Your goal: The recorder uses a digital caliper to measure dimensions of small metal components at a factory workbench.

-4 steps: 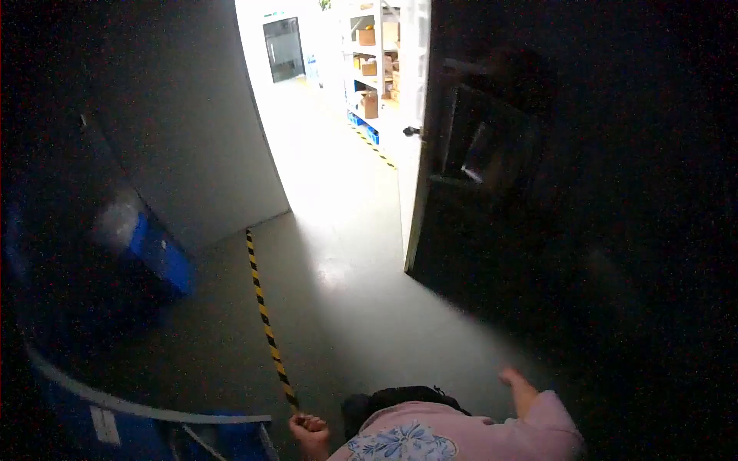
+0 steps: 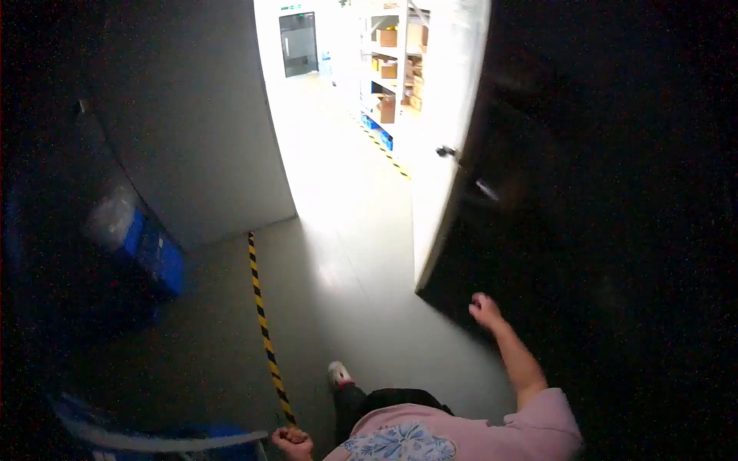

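Head view: open door [image 2: 437,207] beyond both hands [image 2: 292,443] [image 2: 486,311], nearer the right

— Which patterns are shown?
— The long floor tape [image 2: 265,334] is striped yellow and black; the pink short-sleeved shirt [image 2: 469,432] is printed with blue flowers.
— Plain colours?
— White is shown by the tall door [image 2: 437,211], brown by the cardboard boxes [image 2: 385,109], blue by the rectangular bins [image 2: 164,265].
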`<control>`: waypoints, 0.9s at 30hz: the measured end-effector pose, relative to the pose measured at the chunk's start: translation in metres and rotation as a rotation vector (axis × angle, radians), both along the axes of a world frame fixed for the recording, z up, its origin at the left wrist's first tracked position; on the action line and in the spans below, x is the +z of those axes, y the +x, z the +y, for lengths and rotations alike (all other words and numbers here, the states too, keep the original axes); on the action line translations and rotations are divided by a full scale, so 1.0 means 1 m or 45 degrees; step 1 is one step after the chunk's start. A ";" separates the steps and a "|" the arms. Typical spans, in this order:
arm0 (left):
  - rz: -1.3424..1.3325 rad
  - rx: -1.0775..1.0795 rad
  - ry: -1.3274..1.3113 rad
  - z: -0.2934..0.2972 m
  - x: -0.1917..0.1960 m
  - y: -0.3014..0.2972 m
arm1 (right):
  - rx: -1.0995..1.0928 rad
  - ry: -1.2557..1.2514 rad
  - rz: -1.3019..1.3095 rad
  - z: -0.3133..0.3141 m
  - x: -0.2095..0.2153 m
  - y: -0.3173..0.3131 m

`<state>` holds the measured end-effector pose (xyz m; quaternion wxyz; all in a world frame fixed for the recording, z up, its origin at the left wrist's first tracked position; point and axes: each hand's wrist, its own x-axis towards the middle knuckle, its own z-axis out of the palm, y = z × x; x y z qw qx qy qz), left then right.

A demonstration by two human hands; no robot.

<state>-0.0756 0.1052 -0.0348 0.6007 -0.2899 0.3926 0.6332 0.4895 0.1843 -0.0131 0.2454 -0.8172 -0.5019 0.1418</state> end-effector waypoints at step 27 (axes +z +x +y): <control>0.166 -0.953 0.053 0.899 0.104 0.173 | -1.957 1.144 -0.759 0.319 0.064 0.110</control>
